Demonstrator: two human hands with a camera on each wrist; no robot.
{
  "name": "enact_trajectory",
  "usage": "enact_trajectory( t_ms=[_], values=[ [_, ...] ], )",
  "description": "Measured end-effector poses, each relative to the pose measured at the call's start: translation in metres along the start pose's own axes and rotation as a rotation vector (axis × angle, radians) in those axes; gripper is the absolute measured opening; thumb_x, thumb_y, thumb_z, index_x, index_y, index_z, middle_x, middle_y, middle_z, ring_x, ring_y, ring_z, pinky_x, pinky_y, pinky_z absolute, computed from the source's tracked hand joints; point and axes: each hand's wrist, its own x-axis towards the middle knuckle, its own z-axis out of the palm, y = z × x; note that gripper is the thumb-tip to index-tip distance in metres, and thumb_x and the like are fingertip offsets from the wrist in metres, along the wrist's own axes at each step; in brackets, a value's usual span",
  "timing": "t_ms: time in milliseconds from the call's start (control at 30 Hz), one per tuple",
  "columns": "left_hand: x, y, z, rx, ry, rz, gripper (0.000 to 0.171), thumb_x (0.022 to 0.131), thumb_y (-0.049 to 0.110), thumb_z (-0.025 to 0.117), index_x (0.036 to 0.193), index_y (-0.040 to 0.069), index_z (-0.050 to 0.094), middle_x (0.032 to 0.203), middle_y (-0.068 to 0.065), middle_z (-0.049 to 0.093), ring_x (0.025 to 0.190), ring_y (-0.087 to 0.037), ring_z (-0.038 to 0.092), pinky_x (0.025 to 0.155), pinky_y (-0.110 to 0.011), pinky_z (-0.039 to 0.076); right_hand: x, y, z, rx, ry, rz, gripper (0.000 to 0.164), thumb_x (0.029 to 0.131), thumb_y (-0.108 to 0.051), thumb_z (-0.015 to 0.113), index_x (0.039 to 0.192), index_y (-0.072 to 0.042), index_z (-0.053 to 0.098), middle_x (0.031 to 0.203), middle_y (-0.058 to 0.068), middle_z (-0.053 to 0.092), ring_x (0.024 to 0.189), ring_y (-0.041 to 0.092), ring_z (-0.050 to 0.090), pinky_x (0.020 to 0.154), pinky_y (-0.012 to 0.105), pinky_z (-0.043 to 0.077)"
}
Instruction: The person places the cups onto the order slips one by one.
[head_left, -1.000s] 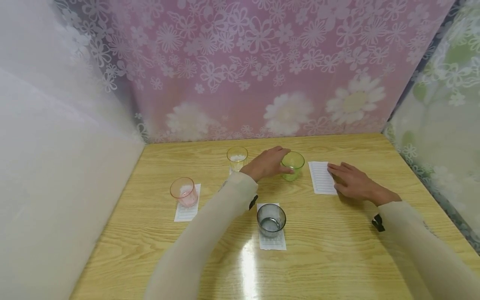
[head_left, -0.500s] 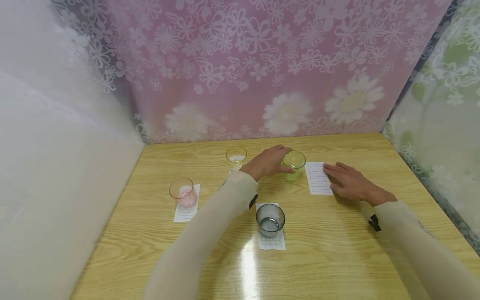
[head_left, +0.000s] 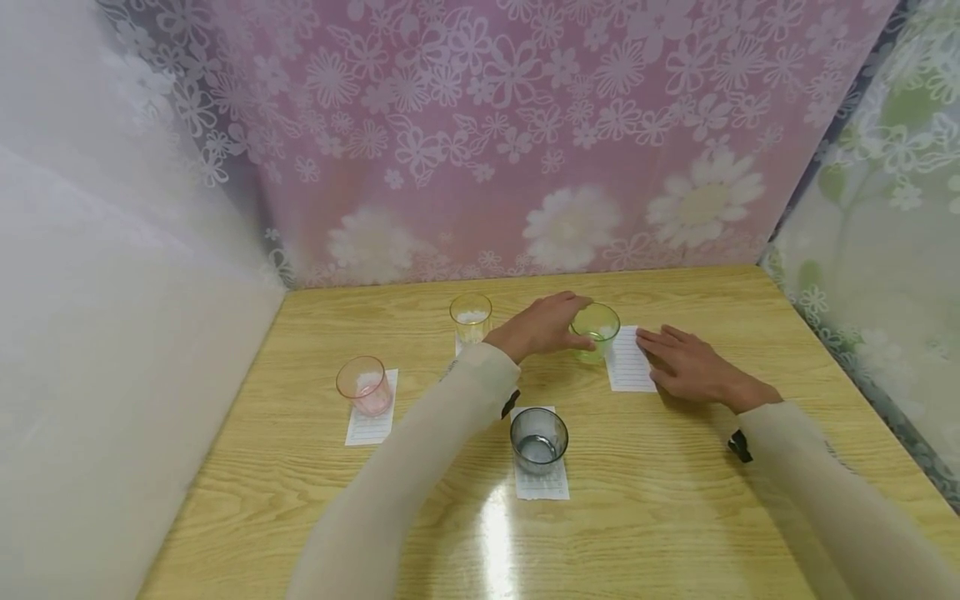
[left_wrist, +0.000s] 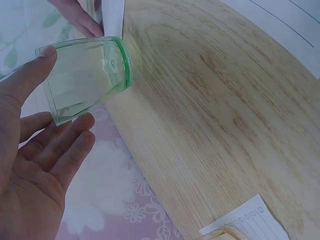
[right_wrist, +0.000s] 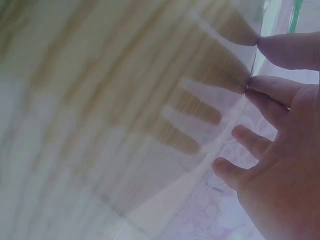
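My left hand [head_left: 543,325] grips the green glass [head_left: 597,340] at its rim, thumb on the near side and fingers on the far side. In the left wrist view, the thumb and fingers of this left hand [left_wrist: 37,165] hold the mouth end of the clear green glass [left_wrist: 87,77]. To its right, my right hand [head_left: 690,367] presses straight fingertips on the right edge of a lined paper sheet [head_left: 627,367]. The right wrist view shows that right hand [right_wrist: 280,140] with its thumb and index fingertips down on the glossy surface. The glass's base is close beside the sheet's left edge.
A grey glass bowl [head_left: 539,442] stands on a paper slip nearer the front. A pink glass [head_left: 365,387] with white contents stands on paper at left. At the back, a yellow glass [head_left: 471,319] also holds something white. A floral curtain [head_left: 525,167] borders the table's far edge.
The left hand has moved slightly right with the green glass. The right hand has slid the paper sheet left, so glass and sheet are closer together.
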Motion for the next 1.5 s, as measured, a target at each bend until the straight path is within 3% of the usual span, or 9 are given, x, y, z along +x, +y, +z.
enact_trajectory(
  t_ms=[433,667,1000,1500],
  values=[
    [0.004,0.003,0.001,-0.012,-0.025,0.066,0.084,0.105,0.047,0.072,0.173,0.017,0.033,0.176,-0.007,0.038,0.16,-0.023,0.043,0.133,-0.047,0.035,0.005,-0.007,0.002,-0.012,0.003,-0.029,0.062,0.107,-0.02,0.066,0.161,0.005,0.048,0.167,0.029,0.044,0.153,0.064,0.033,0.119,0.083,0.03],
    [0.005,0.004,0.003,-0.007,-0.034,0.062,0.084,0.105,0.048,0.072,0.174,0.019,0.032,0.176,-0.005,0.037,0.163,-0.023,0.038,0.135,-0.051,0.03,0.007,-0.015,0.002,-0.01,0.014,-0.043,0.06,0.106,-0.018,0.065,0.158,0.007,0.051,0.165,0.031,0.047,0.153,0.064,0.034,0.118,0.083,0.032],
    [0.009,0.009,0.008,-0.019,-0.051,0.1,0.085,0.105,0.047,0.073,0.174,0.018,0.031,0.176,-0.004,0.037,0.161,-0.021,0.04,0.132,-0.042,0.037,0.01,-0.015,0.004,-0.039,-0.001,-0.049,0.059,0.106,-0.02,0.063,0.155,0.011,0.052,0.16,0.037,0.049,0.152,0.065,0.034,0.12,0.081,0.032],
    [0.016,0.011,0.013,0.005,-0.079,0.096,0.087,0.105,0.047,0.072,0.175,0.022,0.027,0.179,-0.001,0.032,0.165,-0.02,0.034,0.135,-0.048,0.03,0.009,-0.018,0.005,-0.032,0.018,-0.078,0.057,0.106,-0.018,0.066,0.153,0.012,0.053,0.158,0.037,0.051,0.152,0.065,0.034,0.118,0.082,0.034]
  ],
)
